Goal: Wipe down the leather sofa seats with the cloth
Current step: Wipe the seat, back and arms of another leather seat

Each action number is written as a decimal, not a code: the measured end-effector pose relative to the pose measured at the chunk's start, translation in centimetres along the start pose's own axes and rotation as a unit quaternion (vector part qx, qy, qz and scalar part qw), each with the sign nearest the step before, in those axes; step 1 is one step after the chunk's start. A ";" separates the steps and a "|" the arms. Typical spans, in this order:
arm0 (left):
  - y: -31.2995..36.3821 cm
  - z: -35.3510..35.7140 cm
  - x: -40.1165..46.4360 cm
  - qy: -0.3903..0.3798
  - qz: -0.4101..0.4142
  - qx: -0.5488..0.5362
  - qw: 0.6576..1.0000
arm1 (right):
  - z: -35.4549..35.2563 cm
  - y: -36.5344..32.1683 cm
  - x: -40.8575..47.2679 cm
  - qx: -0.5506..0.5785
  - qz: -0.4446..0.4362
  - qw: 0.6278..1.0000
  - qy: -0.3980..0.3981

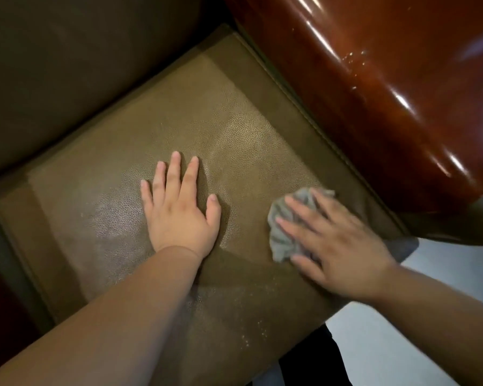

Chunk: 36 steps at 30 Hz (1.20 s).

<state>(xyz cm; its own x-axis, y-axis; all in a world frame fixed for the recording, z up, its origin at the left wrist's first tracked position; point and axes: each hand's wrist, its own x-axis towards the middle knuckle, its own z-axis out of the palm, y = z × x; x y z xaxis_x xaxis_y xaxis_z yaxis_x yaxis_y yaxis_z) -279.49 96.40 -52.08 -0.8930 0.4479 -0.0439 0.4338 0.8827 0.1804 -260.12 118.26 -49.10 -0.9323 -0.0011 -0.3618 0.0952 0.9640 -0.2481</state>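
Setting: olive-brown leather sofa seat [234, 140], glossy reddish wooden armrest [388, 79] along its right edge, pale floor [402, 344] past the front corner.
Near, front edge: speckled dusty patch by the front edge, apparently not yet wiped.
Right hand [338, 243]: fingers spread and fairly straight, pressing flat on the cloth, not clenched around it.
Cloth [283, 232]: grey, crumpled, on the seat near its right edge, just beside the armrest.
Left hand [179, 207]: fingers released and flat on mid-seat, holding nothing, bracing.
Far: back cushion [67, 65] behind the rear edge.
Doing it well: keep palm pressure even, overlap strokes, run into the seam at the right edge, then sweep to the front edge.
Containers: none in view.
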 end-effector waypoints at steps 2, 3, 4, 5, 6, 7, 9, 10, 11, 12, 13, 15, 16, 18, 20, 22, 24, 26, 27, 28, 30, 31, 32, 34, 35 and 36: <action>-0.1 0.1 0.0 0.003 0.003 -0.003 1.000 | -1.2 2.1 3.2 0.050 0.142 0.987 0.050; -0.1 0.1 0.0 0.000 0.004 -0.003 1.000 | -1.5 2.0 4.5 0.070 0.211 0.972 0.070; -0.2 -0.1 -0.1 -0.007 0.006 -0.002 1.000 | -1.2 1.0 5.0 0.080 0.258 0.959 0.087; -0.2 -0.3 -0.1 -0.018 0.008 -0.002 1.000 | -0.6 -0.9 4.8 0.081 0.282 0.951 0.095; -0.2 -0.7 0.0 -0.033 0.010 -0.004 0.999 | 0.3 -3.2 3.7 0.071 0.280 0.953 0.092; -0.3 -1.1 0.1 -0.050 0.013 -0.007 0.999 | 1.3 -5.7 1.9 0.056 0.250 0.963 0.083; -1.0 -2.0 0.1 -0.083 0.035 -0.011 0.996 | 2.9 -9.5 -2.4 0.020 0.128 0.989 0.068; -1.6 -2.4 -0.2 -0.095 0.055 -0.009 0.994 | 3.0 -9.9 -4.1 0.003 0.057 0.997 0.046; -2.4 -2.8 -0.8 -0.104 0.078 -0.005 0.991 | 2.7 -8.7 -4.9 -0.016 -0.011 0.999 0.027; -3.1 -3.0 -1.7 -0.107 0.097 0.001 0.990 | 2.3 -6.8 -5.0 -0.047 -0.045 0.998 0.023; -3.9 -3.2 -2.7 -0.106 0.108 0.008 0.988 | 1.5 -4.8 -4.7 -0.061 -0.019 0.998 0.022; -4.6 -3.1 -4.5 -0.099 0.104 0.014 0.990 | 0.0 -1.1 -3.3 -0.041 0.157 0.985 0.064; -4.7 -3.1 -5.0 -0.092 0.097 0.014 0.991 | -0.2 -0.4 -2.5 -0.013 0.247 0.965 0.084; -4.6 -3.0 -5.3 -0.081 0.088 0.007 0.993 | 1.2 -2.5 -2.1 0.020 0.329 0.937 0.119; -4.5 -2.9 -5.2 -0.071 0.087 0.004 0.994 | 3.6 -6.1 -4.1 0.021 0.275 0.954 0.120; -4.4 -2.8 -5.2 -0.068 0.086 0.008 0.994 | 5.5 -7.9 -7.8 -0.001 0.124 0.988 0.090; -4.2 -2.9 -5.3 -0.079 0.077 0.007 0.994 | 5.6 -5.6 -10.1 -0.055 -0.039 0.997 0.038; -3.8 -3.1 -5.9 -0.087 0.054 0.010 0.995 | 4.4 -1.2 -9.3 -0.107 -0.086 0.990 0.032; -3.5 -3.1 -6.3 -0.088 0.040 0.012 0.995 | 3.5 1.0 -8.1 -0.105 -0.051 0.992 0.049; -3.2 -3.2 -6.9 -0.089 0.025 0.013 0.996 | 2.5 2.7 -6.6 -0.085 0.013 0.994 0.070; -2.7 -3.2 -8.5 -0.093 -0.013 0.011 0.995 | 1.3 2.4 -3.8 -0.004 0.173 0.979 0.110; -2.5 -3.2 -9.7 -0.095 -0.036 0.009 0.995 | 1.4 0.5 -3.2 0.019 0.219 0.967 0.125; -2.3 -3.1 -11.1 -0.095 -0.055 0.008 0.994 | 2.2 -1.8 -3.1 0.018 0.215 0.967 0.134; -2.0 -3.0 -14.4 -0.094 -0.079 0.004 0.992 | 4.5 -6.4 -4.7 -0.019 0.031 0.993 0.109; -1.9 -2.9 -16.1 -0.090 -0.086 0.002 0.992 | 5.3 -7.7 -5.8 -0.038 -0.110 0.990 0.078; -2.1 -2.9 -17.6 -0.089 -0.093 0.002 0.992 | 5.5 -8.0 -6.4 -0.057 -0.230 0.970 0.043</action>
<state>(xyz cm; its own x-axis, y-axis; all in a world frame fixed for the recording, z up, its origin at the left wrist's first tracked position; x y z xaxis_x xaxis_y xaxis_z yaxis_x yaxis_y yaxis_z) -264.98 86.26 -48.86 -0.9226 0.2954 -0.2482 0.2651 0.9527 0.1486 -253.01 109.08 -49.72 -0.8927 -0.4218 -0.1585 -0.3737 0.8896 -0.2625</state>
